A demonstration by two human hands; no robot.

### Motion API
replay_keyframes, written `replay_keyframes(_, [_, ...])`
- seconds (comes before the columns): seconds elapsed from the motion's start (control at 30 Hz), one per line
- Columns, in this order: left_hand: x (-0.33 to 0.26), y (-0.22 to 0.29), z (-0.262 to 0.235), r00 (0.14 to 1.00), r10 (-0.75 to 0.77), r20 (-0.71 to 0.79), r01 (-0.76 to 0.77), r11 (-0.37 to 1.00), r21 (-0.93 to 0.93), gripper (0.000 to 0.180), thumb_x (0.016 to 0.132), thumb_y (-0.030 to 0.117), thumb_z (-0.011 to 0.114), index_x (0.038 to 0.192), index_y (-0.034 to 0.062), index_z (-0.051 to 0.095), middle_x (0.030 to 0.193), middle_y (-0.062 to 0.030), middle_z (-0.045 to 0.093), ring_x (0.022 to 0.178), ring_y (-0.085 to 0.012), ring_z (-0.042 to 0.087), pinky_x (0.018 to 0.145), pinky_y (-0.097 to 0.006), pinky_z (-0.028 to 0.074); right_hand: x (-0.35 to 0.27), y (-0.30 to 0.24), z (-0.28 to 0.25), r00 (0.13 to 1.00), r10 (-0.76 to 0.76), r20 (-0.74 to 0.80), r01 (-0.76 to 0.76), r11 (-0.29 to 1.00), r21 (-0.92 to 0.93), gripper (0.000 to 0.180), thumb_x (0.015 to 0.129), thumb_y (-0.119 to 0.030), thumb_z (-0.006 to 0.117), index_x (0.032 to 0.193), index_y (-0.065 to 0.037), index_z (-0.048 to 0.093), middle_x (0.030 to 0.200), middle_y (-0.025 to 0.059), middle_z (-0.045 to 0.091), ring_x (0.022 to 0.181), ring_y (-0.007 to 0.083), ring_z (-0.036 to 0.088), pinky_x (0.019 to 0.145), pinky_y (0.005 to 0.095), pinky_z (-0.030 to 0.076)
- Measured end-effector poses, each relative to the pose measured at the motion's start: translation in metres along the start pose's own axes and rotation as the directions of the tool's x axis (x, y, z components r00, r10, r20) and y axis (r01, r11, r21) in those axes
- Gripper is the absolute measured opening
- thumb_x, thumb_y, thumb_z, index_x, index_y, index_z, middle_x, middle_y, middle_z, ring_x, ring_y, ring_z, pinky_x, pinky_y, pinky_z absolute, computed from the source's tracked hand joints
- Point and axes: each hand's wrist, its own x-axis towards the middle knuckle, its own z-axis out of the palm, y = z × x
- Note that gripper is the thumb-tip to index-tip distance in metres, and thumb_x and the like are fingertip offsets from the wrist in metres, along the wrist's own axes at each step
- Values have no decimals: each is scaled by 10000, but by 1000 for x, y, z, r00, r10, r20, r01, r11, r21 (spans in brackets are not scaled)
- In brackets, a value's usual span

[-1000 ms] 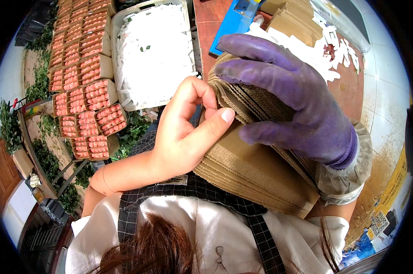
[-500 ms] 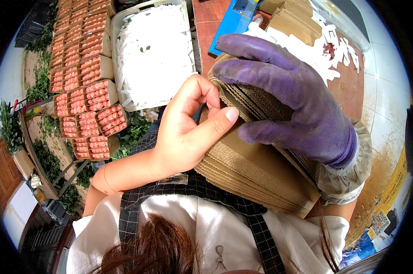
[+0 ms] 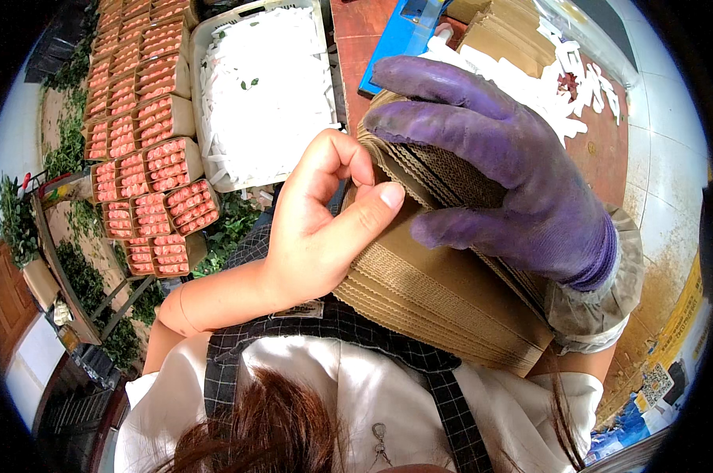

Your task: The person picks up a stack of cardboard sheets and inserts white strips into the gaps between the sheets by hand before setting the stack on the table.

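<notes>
A thick stack of brown corrugated cardboard sheets (image 3: 459,292) rests against my apron (image 3: 349,329), tilted, its wavy edges fanned out. My right hand (image 3: 522,181), in a purple glove, is wrapped over the stack from the right, fingers across its far end and thumb on the nearer face. Bare, my left hand (image 3: 313,229) is closed at the left corner of the stack. Its thumb presses on the front sheet's edge beside a narrow gap between sheets; the curled fingertips are partly hidden.
On the left stand rows of cardboard boxes (image 3: 171,162) filled with pink round items. Beside them is a white crate (image 3: 203,150) of white strips. A red table (image 3: 601,162) ahead bears a blue tool (image 3: 400,43), cardboard (image 3: 510,39) and more strips. Leafy stems (image 3: 234,221) lie below the crate.
My left hand has shifted slightly left, thumb along with it, and the gap between the sheets at the corner is a little wider. My right hand has barely moved.
</notes>
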Motion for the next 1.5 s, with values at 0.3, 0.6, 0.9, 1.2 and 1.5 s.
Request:
replay_keyframes(0.3, [2, -1, 0, 1000, 11, -5, -11, 999, 39, 198, 853, 89, 620, 843, 59, 424, 802, 26, 425, 708, -40, 385, 639, -189, 344, -2, -2, 0, 999, 36, 1, -36, 999, -23, 600, 682, -271, 770, 1186, -27, 553, 1291, 201, 449, 1216, 321, 439, 994, 390, 356])
replay_keyframes(0.6, [1, 0, 1, 999, -19, -28, 21, 998, 51, 195, 820, 41, 608, 858, 57, 418, 821, 12, 421, 727, -56, 386, 669, -199, 350, -1, -3, 1, 999, 46, 4, -46, 999, 9, 594, 677, -251, 774, 1182, -27, 556, 1298, 198, 445, 1226, 321, 429, 998, 389, 356])
replay_keyframes(0.9, [-1, 6, -3, 999, -30, 42, 29, 999, 16, 188, 814, 69, 588, 893, 44, 420, 827, 7, 421, 757, -64, 386, 709, -206, 346, 0, 1, 1, 1000, 13, -8, -13, 1000, 6, 622, 651, -289, 780, 1176, -34, 563, 1275, 197, 472, 1221, 326, 436, 999, 398, 354])
replay_keyframes(1.2, [6, -7, 2, 951, 284, -126, -241, 930, 278, 242, 720, -35, 534, 924, 39, 425, 809, 1, 425, 743, -73, 392, 681, -210, 357, -1, -3, 0, 999, 33, -1, -33, 999, -21, 610, 685, -328, 766, 1177, -31, 560, 1289, 201, 458, 1213, 325, 444, 996, 399, 358])
replay_keyframes(1.5, [13, 12, -26, 941, -251, 225, 256, 967, 7, 411, 957, 382, 424, 789, 22, 525, 571, -38, 508, 545, -106, 502, 600, -245, 424, -2, 2, 1, 1000, 2, -4, -2, 1000, 6, 614, 696, -333, 757, 1188, -28, 553, 1287, 205, 457, 1219, 331, 437, 1000, 394, 358])
